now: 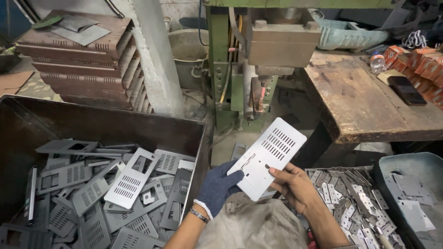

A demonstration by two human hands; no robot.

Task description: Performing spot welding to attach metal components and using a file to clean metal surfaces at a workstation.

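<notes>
Head view: bin (138,122) at left, full of slotted grey plates; gloved left hand (218,186) and bare right hand (295,186) both pinch one vented plate (268,157), held mid-air before press (249,60); tray of hinges (355,203) at right.

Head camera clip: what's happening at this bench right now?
A person holds a flat grey metal plate with rows of slots in both hands: the left hand, in a dark blue knit glove, grips its lower left edge, and the bare right hand its lower right edge. A large dark metal bin on the left holds a heap of similar slotted plates. A tray of small metal hinges sits on the right.
</notes>
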